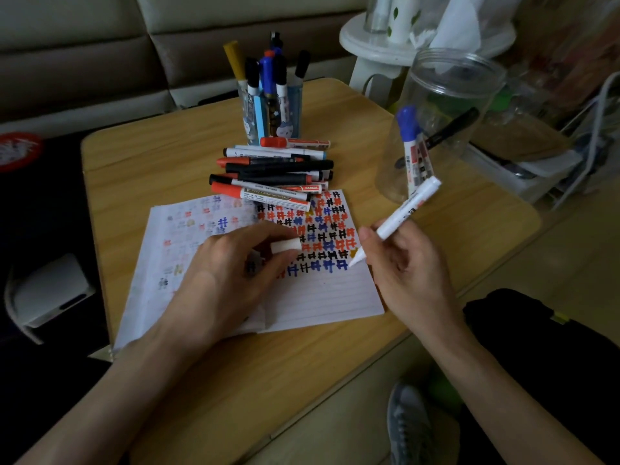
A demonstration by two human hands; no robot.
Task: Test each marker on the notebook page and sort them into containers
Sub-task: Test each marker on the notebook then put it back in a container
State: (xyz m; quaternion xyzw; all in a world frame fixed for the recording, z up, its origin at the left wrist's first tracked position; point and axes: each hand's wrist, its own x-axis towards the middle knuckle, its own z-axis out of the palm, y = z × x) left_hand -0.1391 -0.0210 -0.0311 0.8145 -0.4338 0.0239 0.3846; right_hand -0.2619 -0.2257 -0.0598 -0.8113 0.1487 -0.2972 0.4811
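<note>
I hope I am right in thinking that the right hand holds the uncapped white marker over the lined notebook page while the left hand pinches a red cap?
Not quite: the head view shows the small plastic cap pinched by the left hand is white, not red. The right hand does hold the uncapped white marker over the lined notebook page.

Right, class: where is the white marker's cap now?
Head view: the white cap is pinched in the left hand over the notebook, left of the white marker.
</note>
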